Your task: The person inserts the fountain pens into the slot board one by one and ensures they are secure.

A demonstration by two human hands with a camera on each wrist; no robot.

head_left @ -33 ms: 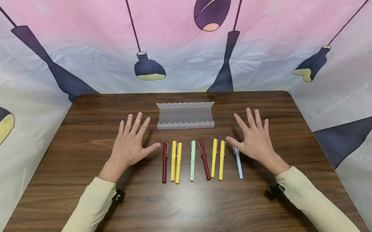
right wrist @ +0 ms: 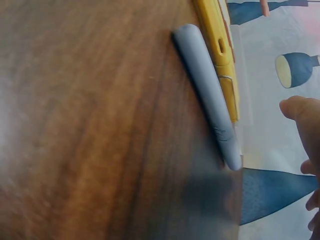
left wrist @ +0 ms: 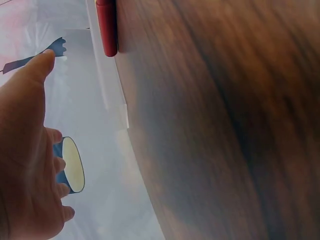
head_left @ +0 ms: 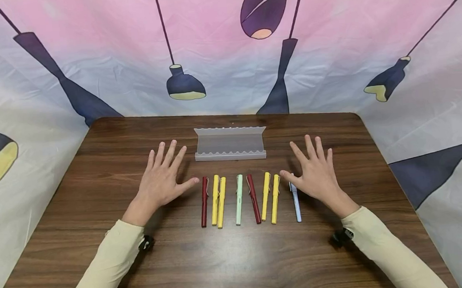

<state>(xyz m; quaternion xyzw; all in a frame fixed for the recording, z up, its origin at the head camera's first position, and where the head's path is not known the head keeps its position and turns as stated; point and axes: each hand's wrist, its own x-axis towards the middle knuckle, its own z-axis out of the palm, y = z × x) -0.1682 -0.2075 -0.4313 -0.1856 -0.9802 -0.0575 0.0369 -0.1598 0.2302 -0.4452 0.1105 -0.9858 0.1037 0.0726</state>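
Observation:
My left hand (head_left: 158, 186) hovers with spread fingers over the table's left side, its thumb tip beside a dark red pen (head_left: 205, 205). Nothing is in it. On the right, my right hand (head_left: 317, 178) is likewise spread and holds nothing; its thumb side overlaps the clip end of a light blue pen (head_left: 297, 206) in the head view. Between the hands, pens lie in a row: two yellow pens (head_left: 221, 203) close together, a mint green pen (head_left: 239, 202), a second dark red pen (head_left: 254, 201), and two more yellow pens (head_left: 275, 201).
Behind the row stands a translucent plastic pen rack (head_left: 231, 156) with scalloped front and back edges. All of it sits on a dark wood table (head_left: 233, 270). A cloth backdrop (head_left: 126, 57) printed with lamps rises along the table's back and sides.

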